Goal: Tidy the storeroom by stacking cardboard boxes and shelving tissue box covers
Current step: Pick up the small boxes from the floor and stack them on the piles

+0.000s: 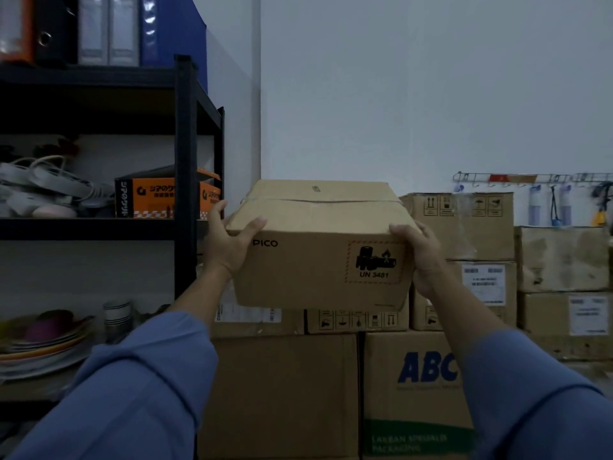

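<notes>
A taped brown cardboard box (318, 257) marked PICO, with a UN 3481 label, is held up in the middle of the view. My left hand (229, 242) grips its left side, thumb curled over the top edge. My right hand (419, 252) grips its right side. The box hangs just above a stack of cardboard boxes (285, 393) against the wall; whether its underside touches them is hidden. No tissue box cover can be made out.
A black metal shelf unit (184, 161) stands at the left with binders (109, 28) on top, an orange carton (156, 199), power strips (49, 184) and stacked plates (43, 346). More cartons (564, 260) are piled at the right below a wall hook rail (530, 179).
</notes>
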